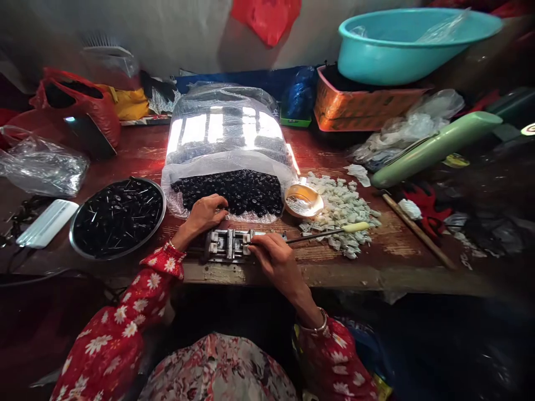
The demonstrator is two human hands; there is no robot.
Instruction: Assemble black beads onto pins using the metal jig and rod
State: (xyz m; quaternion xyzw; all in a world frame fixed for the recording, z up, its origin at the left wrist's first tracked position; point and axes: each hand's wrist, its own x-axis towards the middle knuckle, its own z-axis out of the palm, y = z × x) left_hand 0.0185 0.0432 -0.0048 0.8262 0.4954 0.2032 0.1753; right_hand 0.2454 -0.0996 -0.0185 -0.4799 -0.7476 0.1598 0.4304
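Observation:
My left hand (207,213) rests at the near edge of a clear plastic bag (225,139) full of small black pieces (234,192), fingers curled among them. What it pinches is too small to make out. My right hand (271,256) is closed on a thin tool with a pale yellow handle (355,227), its fingertips at the right end of a small metal jig (228,245) on the table's front edge.
A round metal pan (117,218) of black pin-like parts lies at left. A small bowl (303,200) and a heap of pale green-white pieces (343,214) lie at right. Behind stand a teal basin (401,44), an orange box (363,106), and red bags (75,106).

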